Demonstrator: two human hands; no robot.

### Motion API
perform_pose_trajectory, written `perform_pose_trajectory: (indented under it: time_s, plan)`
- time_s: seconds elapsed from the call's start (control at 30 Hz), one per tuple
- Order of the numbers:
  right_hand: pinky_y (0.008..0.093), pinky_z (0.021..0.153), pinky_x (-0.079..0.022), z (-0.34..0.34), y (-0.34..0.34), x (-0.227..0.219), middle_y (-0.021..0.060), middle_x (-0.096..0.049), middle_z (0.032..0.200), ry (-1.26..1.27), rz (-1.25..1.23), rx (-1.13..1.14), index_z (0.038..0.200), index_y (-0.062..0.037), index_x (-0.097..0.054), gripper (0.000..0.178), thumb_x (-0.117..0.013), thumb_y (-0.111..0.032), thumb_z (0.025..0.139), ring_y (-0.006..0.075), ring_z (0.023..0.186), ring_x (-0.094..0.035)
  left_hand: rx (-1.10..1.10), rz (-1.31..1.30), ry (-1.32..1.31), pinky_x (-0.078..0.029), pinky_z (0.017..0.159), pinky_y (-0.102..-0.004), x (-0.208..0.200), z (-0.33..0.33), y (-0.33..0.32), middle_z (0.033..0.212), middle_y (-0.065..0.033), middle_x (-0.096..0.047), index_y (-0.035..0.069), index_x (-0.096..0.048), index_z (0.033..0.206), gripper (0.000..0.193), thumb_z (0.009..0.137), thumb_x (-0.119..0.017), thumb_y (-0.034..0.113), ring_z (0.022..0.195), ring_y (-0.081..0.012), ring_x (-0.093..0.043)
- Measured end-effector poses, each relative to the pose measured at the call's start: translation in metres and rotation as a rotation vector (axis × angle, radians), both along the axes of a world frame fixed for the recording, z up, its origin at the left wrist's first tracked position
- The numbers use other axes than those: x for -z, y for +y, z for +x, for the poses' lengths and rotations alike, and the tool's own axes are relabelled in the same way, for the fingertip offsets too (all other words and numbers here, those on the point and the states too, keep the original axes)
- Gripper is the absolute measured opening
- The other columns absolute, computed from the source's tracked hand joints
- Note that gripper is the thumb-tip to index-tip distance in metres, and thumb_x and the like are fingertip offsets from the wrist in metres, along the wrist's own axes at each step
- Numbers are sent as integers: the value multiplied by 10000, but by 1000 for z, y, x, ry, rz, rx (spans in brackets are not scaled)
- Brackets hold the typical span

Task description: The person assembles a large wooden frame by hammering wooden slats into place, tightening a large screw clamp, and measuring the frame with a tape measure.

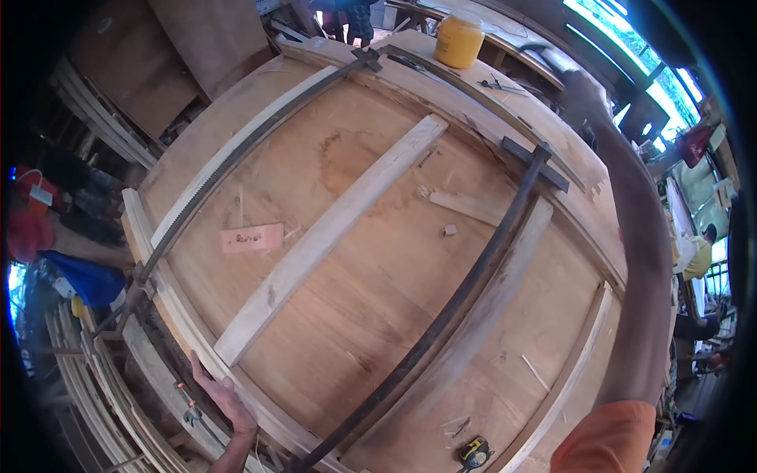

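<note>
Plywood worktable (378,292) bears the wooden frame (331,239), with a dark clamp bar (430,343) across its right half. We note the left hand (226,400) at the frame's near-left rail, fingers extended, thumb apart. Right arm stretches along the frame's right side; its hand (582,94) blurs beyond the far rail, grip undeterminable to us.

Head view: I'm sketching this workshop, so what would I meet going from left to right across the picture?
Blue cloth-like thing → left hand → black-and-yellow tape measure → right hand → person in yellow. Overlapping things are left out.
</note>
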State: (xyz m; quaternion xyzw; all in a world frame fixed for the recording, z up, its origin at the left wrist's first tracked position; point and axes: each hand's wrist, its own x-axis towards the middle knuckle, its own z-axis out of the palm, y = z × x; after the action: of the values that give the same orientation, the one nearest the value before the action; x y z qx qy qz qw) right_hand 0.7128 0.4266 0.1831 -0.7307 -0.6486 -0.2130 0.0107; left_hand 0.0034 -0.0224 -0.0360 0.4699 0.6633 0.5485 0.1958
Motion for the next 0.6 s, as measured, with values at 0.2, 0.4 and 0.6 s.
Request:
perform_pose_trajectory:
  time_s: [0.2,0.4,0.6]
  plan:
    - [449,827,-617,-11,-4,53,178,-790,960,-150,-328,-287,1071,-79,-814,365,-806,-327,804,318,961,-778,-24,-14,-8,-142,1305,-435,23,2,11,1712,-175,-254,-24,-198,1672,955,1008,-611,524,1591,-299,-235]
    - [507,758,-576,2,-6,-19,203,-769,948,80,-130,74,996,36,-742,231,-716,-172,899,359,868,-766,-5,-33,-23,-136,1306,-434,2,-2,-5,1716,-173,-247,-28,-190,1673,938,1010,-601,493,1591,-295,-237]
    - [458,765,-568,-34,-2,35,208,-744,935,-140,-568,-115,984,-7,-785,296,-727,-162,738,373,927,-717,-107,-81,-72,-151,1301,-441,8,1,3,1706,-167,-270,5,-214,1678,912,1011,-598,495,1583,-296,-252]
